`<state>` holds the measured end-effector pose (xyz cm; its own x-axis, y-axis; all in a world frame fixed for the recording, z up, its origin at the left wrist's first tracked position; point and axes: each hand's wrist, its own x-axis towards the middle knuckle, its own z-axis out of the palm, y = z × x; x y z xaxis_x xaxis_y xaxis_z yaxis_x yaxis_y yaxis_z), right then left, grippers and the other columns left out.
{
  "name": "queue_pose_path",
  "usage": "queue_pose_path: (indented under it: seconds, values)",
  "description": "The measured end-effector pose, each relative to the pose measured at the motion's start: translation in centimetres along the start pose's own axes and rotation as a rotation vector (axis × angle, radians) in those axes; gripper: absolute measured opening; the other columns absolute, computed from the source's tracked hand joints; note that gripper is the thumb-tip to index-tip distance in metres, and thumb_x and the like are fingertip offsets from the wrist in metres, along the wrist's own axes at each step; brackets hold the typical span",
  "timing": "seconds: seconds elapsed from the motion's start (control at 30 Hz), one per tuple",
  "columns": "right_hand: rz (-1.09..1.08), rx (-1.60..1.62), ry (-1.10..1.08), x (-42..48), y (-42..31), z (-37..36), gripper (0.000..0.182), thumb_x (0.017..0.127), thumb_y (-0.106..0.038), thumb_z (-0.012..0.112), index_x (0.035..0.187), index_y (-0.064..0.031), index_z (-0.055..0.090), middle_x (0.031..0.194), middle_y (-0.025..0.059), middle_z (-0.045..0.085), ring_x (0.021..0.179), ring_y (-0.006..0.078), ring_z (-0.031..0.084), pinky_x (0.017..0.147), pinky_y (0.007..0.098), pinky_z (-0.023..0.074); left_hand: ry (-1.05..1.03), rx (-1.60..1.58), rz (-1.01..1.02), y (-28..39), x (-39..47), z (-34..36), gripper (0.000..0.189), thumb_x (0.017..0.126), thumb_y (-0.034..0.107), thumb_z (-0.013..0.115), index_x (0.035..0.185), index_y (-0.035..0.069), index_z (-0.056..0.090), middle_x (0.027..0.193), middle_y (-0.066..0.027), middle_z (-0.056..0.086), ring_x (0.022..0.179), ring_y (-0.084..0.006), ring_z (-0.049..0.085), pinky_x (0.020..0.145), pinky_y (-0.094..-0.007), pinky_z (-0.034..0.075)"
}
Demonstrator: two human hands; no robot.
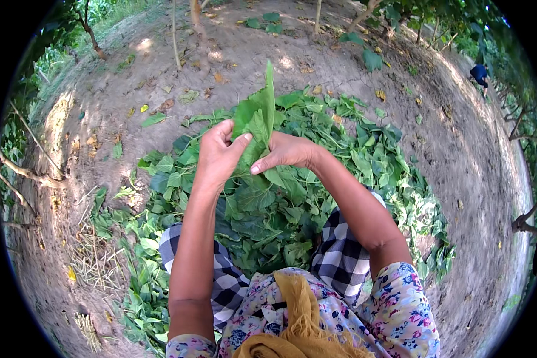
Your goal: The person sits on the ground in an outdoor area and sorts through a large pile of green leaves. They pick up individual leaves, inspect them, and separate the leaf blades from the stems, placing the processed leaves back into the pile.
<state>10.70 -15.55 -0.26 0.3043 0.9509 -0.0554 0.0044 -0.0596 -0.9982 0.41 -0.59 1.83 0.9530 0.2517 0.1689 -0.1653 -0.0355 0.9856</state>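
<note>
Several green leaves [257, 118], stacked and partly folded, stand upright between my two hands. My left hand [221, 154] pinches them from the left, its thumb lying across their face. From the right, my right hand [286, 154] grips the lower part of the stack, its thumb pointing left near the base. The fingers behind the leaves are hidden. Below my hands, a broad heap of loose green leaves [255, 201] covers the ground before me and spreads around both of my knees, which are in checked cloth.
Cut stalks [98, 264] lie scattered at the left, with a small bundle of short sticks [87, 331] below them. Bare branches [36, 174] jut in from the left edge. Slim tree trunks [196, 13] rise ahead. Another person [479, 76] is bent over far off at the right.
</note>
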Motion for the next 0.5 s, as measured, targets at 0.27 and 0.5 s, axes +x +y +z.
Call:
queue_pose_path:
  seconds: [0.27, 0.5]
  values:
    - [-0.118, -0.219, 0.754, -0.4, 0.1, -2.5, 0.037, 0.077, -0.019, 0.073, 0.103, 0.0044, 0.062, 0.092, 0.0094, 0.065, 0.087, 0.0146, 0.06, 0.08, 0.031, 0.0496, 0.213, -0.087, 0.094, 1.6, -0.1, -1.1, 0.017, 0.086, -0.003, 0.059, 0.103, -0.003, 0.061, 0.095, -0.0045, 0.066, 0.081, -0.0073, 0.06, 0.072, -0.0223, 0.048]
    - [-0.394, -0.327, 0.717, -0.8, -2.5, 2.0, 0.028, 0.079, -0.012, 0.071, 0.1, 0.0045, 0.061, 0.087, 0.0067, 0.064, 0.078, 0.0119, 0.062, 0.072, 0.0268, 0.0521, 0.141, 0.126, 0.046, -0.5, 0.4, 0.2, 0.009, 0.09, 0.006, 0.059, 0.083, 0.0, 0.059, 0.073, 0.0045, 0.054, 0.067, -0.0017, 0.048, 0.058, -0.0208, 0.042]
